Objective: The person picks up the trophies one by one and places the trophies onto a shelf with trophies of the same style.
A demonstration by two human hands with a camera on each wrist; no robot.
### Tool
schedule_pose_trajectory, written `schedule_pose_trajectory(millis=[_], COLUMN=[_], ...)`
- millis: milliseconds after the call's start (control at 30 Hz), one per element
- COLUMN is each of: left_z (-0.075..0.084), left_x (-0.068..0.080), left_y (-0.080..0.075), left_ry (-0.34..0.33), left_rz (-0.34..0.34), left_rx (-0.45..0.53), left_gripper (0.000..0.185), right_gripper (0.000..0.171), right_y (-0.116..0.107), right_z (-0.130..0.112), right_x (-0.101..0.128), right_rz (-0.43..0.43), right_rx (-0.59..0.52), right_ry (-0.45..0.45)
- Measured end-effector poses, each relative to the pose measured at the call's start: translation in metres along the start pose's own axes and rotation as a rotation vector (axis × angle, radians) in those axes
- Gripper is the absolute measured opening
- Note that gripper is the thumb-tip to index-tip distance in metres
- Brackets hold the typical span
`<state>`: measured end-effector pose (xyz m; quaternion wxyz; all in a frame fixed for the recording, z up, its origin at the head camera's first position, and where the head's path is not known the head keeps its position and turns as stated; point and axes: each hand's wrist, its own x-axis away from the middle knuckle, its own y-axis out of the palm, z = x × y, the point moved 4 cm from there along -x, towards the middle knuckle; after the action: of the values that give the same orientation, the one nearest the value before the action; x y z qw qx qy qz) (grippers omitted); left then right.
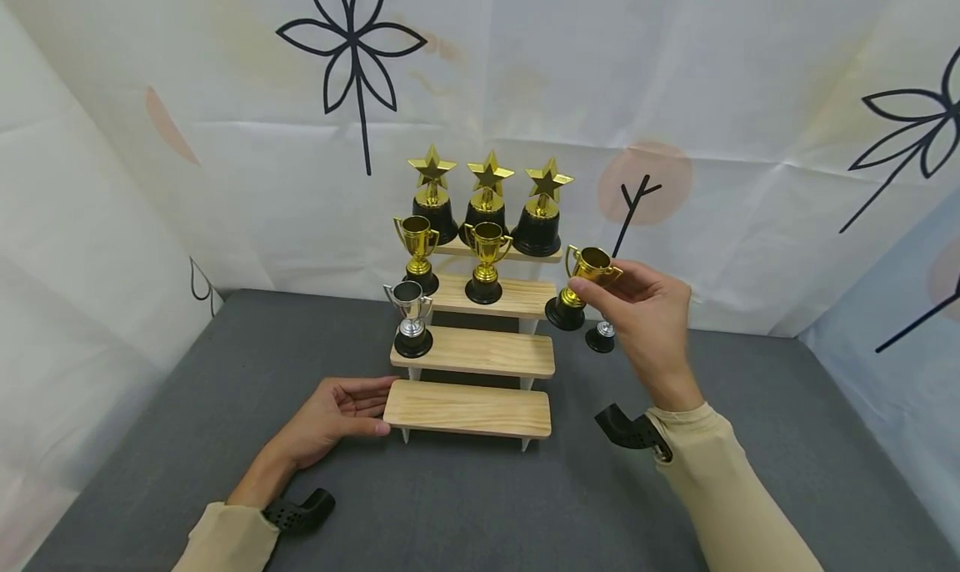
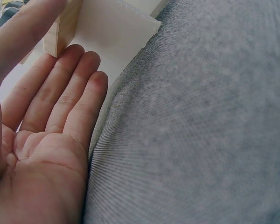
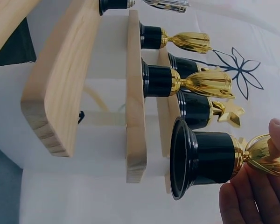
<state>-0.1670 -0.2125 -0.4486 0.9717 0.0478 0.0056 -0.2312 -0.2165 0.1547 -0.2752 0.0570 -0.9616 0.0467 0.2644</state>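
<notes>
A small silver cup trophy (image 1: pixel 601 336) stands half hidden behind the right hand (image 1: pixel 647 315); only its stem and black base show beside the wrist. In the right wrist view the hand is cut off at the frame edge, so only fingertips (image 3: pixel 242 198) and part of the thumb appear. In the left wrist view the stepped wooden stand (image 1: pixel 472 351) shows only as a pale corner past the fingers.

The right hand pinches a gold cup trophy (image 1: pixel 581 284) by its bowl, fingers curled round it, holding it tilted in the air just right of the stand's second step from the top. The left hand (image 1: pixel 337 413) lies on the grey table cover (image 1: pixel 150 422), palm up, fingers straight and relaxed, fingertips touching the left end of the bottom step.

Beyond the left hand, a silver cup trophy (image 1: pixel 411 318) stands on the next step up. Two more gold cup trophies (image 1: pixel 486 261) stand on the step above, and three gold star trophies (image 1: pixel 487 193) on top. A white cloth backdrop (image 1: pixel 675 72) with black flower drawings hangs behind.
</notes>
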Motion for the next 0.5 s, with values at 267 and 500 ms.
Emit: schedule_pose_trajectory(millis=[267, 500], left_z=[0.000, 0.000], left_x=[-0.001, -0.001], left_y=[0.000, 0.000], left_ry=[-0.006, -0.007], left_rz=[0.007, 0.006], left_rx=[-0.011, -0.011], left_gripper=[0.076, 0.077], right_gripper=[0.030, 0.031], right_y=[0.013, 0.022], right_z=[0.008, 0.014], right_x=[-0.014, -0.022], right_rz=[-0.045, -0.074], right_rx=[-0.006, 0.015], right_ry=[0.036, 0.045])
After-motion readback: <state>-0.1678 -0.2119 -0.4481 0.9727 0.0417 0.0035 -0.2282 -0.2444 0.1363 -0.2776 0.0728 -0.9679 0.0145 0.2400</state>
